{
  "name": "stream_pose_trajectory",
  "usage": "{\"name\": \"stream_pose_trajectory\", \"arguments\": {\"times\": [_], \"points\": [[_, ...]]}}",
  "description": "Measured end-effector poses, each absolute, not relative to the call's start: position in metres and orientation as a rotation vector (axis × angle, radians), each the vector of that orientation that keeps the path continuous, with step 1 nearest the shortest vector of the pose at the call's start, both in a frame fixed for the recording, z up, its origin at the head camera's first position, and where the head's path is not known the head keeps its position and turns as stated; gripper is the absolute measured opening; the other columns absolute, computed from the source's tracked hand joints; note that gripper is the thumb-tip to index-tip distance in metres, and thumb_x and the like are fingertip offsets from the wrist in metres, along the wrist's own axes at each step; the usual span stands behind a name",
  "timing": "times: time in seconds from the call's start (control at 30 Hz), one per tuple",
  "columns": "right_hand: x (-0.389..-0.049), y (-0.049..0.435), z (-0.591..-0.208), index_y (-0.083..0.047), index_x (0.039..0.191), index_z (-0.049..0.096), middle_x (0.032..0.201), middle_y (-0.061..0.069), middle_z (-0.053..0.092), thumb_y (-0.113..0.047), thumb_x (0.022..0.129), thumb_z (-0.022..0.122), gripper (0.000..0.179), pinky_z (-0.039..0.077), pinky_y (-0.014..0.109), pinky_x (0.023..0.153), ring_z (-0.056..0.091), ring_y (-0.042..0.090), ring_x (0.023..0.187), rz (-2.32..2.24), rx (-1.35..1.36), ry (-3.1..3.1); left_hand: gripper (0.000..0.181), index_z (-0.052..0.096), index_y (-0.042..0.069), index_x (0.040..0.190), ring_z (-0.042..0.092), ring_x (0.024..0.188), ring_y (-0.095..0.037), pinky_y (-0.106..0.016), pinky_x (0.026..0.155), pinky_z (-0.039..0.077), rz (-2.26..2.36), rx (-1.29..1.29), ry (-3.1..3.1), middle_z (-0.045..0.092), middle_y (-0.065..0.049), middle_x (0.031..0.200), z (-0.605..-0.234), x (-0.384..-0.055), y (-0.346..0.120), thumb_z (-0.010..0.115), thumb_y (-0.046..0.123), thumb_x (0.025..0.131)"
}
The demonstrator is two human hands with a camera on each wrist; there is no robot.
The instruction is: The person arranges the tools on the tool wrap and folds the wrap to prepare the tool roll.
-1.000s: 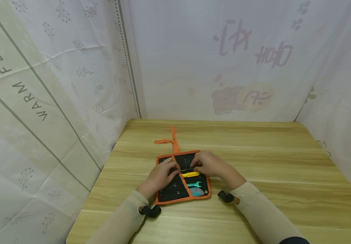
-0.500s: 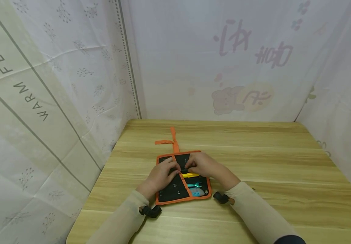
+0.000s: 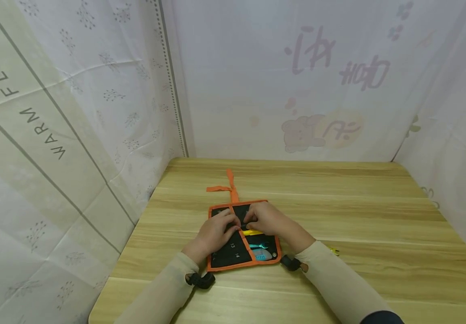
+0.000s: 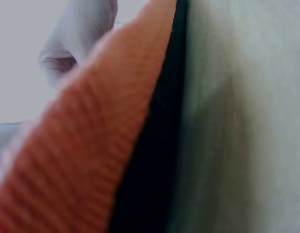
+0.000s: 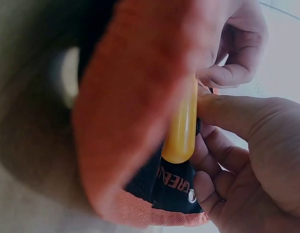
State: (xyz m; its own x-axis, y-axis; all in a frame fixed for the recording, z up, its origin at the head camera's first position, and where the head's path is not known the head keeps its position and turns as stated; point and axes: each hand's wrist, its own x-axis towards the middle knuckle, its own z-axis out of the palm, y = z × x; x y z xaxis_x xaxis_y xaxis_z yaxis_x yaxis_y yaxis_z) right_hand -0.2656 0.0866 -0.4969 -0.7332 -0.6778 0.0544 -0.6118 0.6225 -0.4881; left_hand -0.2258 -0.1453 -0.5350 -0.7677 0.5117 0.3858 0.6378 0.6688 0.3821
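A black tool pouch (image 3: 226,253) with orange edging lies unfolded on the table. My left hand (image 3: 213,234) pinches the orange edge of its pocket. Just right of it, my right hand (image 3: 271,222) pinches a slim dark tool at the pocket's mouth. Fingers hide most of that tool, so its kind is unclear. Beside it a yellow handle (image 3: 252,233) sticks out of the pocket, large in the right wrist view. Lower in the pouch sit a teal open-end wrench (image 3: 259,245) and a grey-and-blue tool (image 3: 263,255). Blurred orange edging (image 4: 101,107) fills much of the left wrist view.
Orange tie straps (image 3: 231,189) stretch from the pouch's far edge over the wooden table (image 3: 338,193). A small yellow object (image 3: 335,251) shows partly behind my right sleeve. Patterned curtains (image 3: 233,90) hang around the table's back and sides.
My right hand has moved slightly left, toward my left hand, with the dark tool. The small yellow object has come into sight behind the right sleeve. My left hand stays at the pocket edge.
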Motion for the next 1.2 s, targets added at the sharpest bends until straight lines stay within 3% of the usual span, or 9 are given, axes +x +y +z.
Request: {"name": "stream_pose_trajectory", "arguments": {"times": [0.47,1.2], "points": [[-0.262,0.08,-0.499,-0.017,0.105,0.083,0.095,-0.009,0.065,-0.018,0.095,0.082,0.011,0.053,0.024,0.073,0.061,0.007,0.082,-0.728,-1.096,2.714,0.005,0.071,0.026,0.103,0.057,0.082,-0.004,-0.026,0.071,0.052,-0.77,-0.917,-2.671,0.06,0.013,0.102,-0.534,-0.225,-0.144,0.075,0.025,0.1],[-0.259,0.098,-0.491,-0.018,0.11,0.08,0.106,-0.007,0.07,-0.015,0.097,0.078,0.013,0.056,0.029,0.077,0.065,0.008,0.089,-0.787,-0.996,2.731,0.005,0.07,0.025,0.101,0.057,0.082,-0.003,-0.026,0.071,0.052,-0.788,-0.909,-2.666,0.06,0.012,0.101,-0.536,-0.226,-0.143,0.075,0.023,0.1]]}}
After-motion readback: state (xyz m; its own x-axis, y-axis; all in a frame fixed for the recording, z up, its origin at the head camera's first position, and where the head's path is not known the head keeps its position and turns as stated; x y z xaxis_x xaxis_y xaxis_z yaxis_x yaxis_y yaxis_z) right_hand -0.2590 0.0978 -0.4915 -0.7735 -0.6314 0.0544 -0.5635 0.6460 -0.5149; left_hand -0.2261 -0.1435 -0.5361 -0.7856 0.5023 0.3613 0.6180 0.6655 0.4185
